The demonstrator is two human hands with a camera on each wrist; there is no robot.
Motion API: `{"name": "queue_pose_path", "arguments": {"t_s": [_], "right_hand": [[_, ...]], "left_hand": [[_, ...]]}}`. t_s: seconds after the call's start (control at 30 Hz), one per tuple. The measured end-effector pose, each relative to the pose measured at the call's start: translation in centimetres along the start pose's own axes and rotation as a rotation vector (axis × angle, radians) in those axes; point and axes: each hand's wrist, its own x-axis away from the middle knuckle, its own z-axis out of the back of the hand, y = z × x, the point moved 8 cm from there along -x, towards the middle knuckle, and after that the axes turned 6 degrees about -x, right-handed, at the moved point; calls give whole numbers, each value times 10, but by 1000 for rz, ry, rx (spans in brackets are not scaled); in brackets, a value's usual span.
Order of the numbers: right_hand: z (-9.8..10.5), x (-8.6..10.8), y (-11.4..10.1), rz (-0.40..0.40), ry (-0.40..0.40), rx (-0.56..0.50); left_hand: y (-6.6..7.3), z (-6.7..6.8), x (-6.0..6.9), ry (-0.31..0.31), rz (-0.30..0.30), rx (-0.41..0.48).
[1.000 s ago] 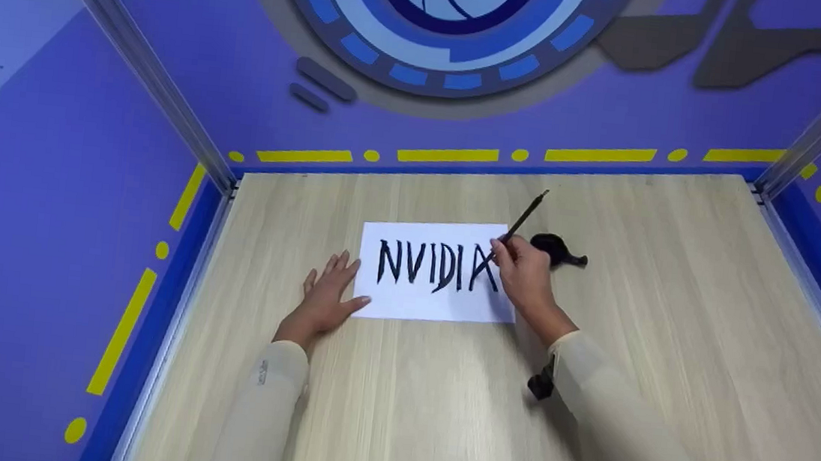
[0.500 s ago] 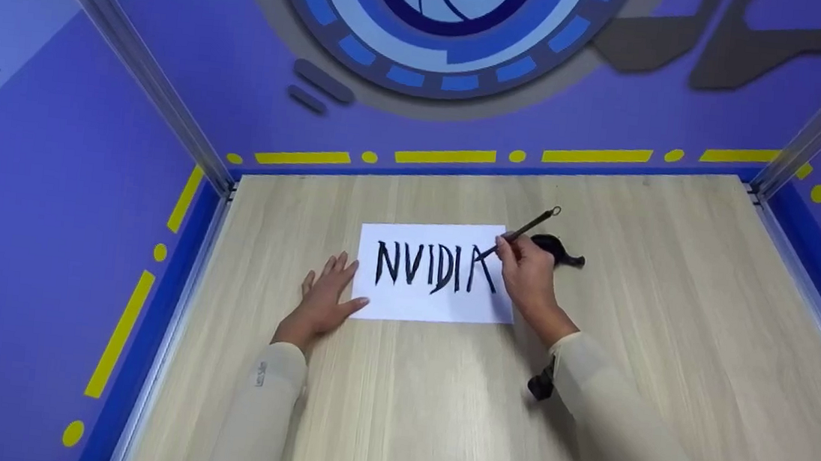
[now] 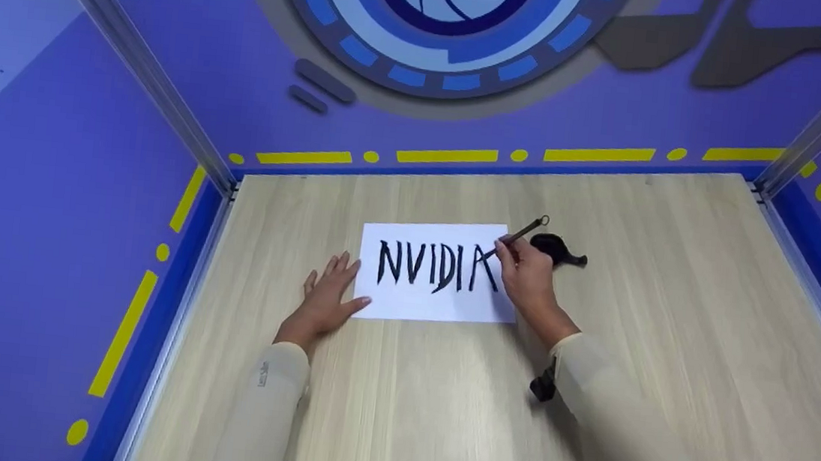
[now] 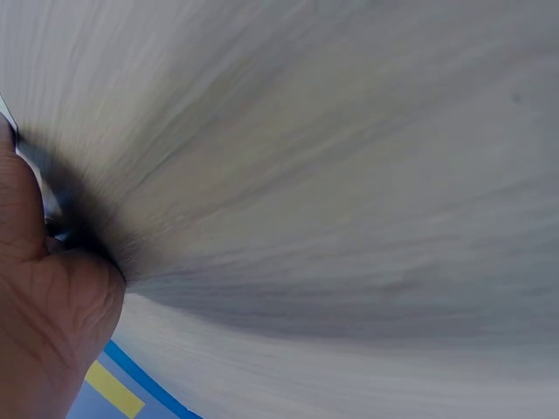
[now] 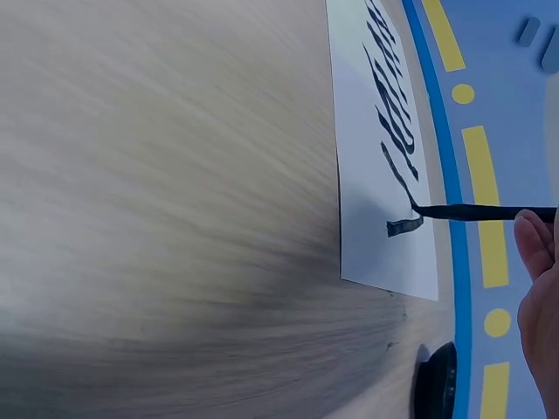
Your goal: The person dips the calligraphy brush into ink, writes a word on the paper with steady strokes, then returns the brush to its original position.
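Observation:
A white sheet of paper (image 3: 433,309) lies on the table, bearing the brushed black letters "NVIDIA". My left hand (image 3: 327,299) rests flat at its left edge, fingers spread and thumb on the lower left corner. Between thumb and fingers my right hand (image 3: 529,278) pinches a dark calligraphy brush (image 3: 526,231), its looped end pointing up and right. In the right wrist view the tip of the brush (image 5: 485,213) meets the paper at the last letter, between its two strokes. Only part of the left hand (image 4: 52,323) appears in the left wrist view.
Just beyond my right hand sits a black dish (image 3: 566,259) with a narrow end, partly hidden by the hand. Blue panels (image 3: 465,134) with yellow markings enclose the wooden table (image 3: 401,410) at the back and sides.
The brush has tilted over, its upper end dropping towards me, while its tip has shifted slightly up the last letter. My left hand and the paper stay where they were.

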Motion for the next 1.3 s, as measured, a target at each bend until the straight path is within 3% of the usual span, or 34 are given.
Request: {"name": "queue_pose_path", "arguments": {"t_s": [0.27, 0.6, 0.87, 1.3], "right_hand": [[0, 1, 0, 12, -10, -1], [-1, 6, -8, 184, -10, 73], [-1, 11, -15, 265, 21, 79], [-6, 12, -18, 254, 50, 40]], "left_hand": [[-1, -2, -1, -3, -4, -5], [-3, -3, -2, -13, 0, 3], [-2, -2, -2, -5, -6, 6], [-2, -1, -1, 3, -6, 10]]}}
